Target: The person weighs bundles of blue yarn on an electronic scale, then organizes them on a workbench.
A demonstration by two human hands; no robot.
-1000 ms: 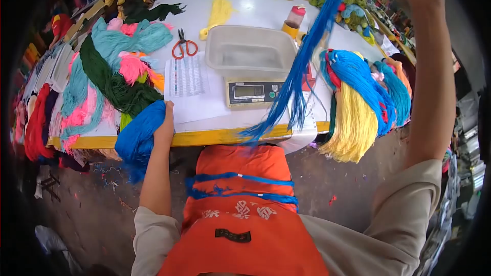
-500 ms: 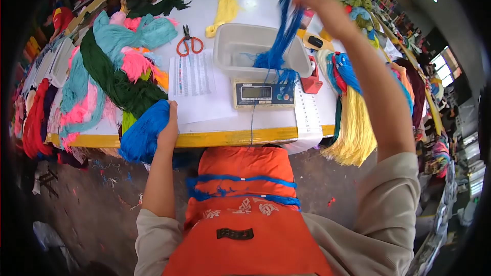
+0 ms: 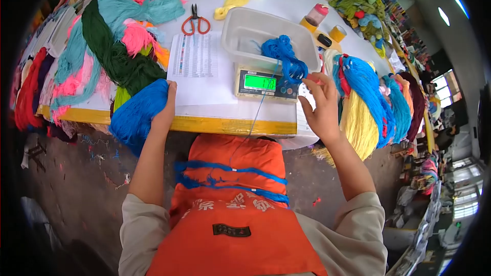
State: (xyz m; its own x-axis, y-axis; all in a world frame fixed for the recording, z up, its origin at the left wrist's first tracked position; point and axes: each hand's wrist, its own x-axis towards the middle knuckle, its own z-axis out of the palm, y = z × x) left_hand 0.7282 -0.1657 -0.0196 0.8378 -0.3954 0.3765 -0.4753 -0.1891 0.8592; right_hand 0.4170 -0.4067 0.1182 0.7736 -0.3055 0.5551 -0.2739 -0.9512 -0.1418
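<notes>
My left hand [image 3: 166, 108] grips a thick hank of blue yarn [image 3: 134, 115] at the table's front edge. Part of the hank hangs below the edge. A smaller bundle of blue yarn [image 3: 279, 48] lies in a translucent plastic tub [image 3: 232, 43], its end draping over the near rim. Under the tub stands a digital scale [image 3: 245, 94] with its display lit green; the digits are hard to read. One blue strand runs from the bundle down past the table edge. Just right of the scale, my right hand [image 3: 325, 110] is empty, fingers apart and curved.
Red-handled scissors [image 3: 195, 24] and a printed sheet [image 3: 197, 61] lie left of the tub. Dark green yarn [image 3: 105, 46] and light blue yarn [image 3: 110, 2] are heaped at left. Blue and yellow hanks [image 3: 355, 117] hang over the edge at right. Blue strands lie across my orange apron [image 3: 230, 214].
My right hand has let go of the blue yarn raised above the tub and come down beside the scale. The yarn now rests in the tub. The scale display has turned green.
</notes>
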